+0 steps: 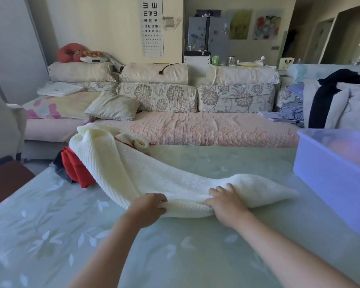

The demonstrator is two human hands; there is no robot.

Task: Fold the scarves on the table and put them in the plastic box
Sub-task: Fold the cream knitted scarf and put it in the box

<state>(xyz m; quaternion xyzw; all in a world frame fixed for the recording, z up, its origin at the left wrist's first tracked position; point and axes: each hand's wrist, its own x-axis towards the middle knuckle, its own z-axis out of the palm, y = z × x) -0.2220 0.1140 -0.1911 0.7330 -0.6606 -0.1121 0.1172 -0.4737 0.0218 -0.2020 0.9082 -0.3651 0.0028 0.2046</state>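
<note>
Cream knit scarf [146, 175] lies across the table [50, 235]; your left hand [149, 208] and right hand [227, 204] both pinch its near edge. Plastic box [328, 175] sits right.

Both hands gripping cream scarf [154, 173], plastic box [330, 169] right

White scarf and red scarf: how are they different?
The white scarf is knitted and stretched across the table; the red scarf looks smooth and lies bunched, partly under it. The left hand and right hand grip the white scarf; no hand touches the red scarf. Both lie on the table.
</note>
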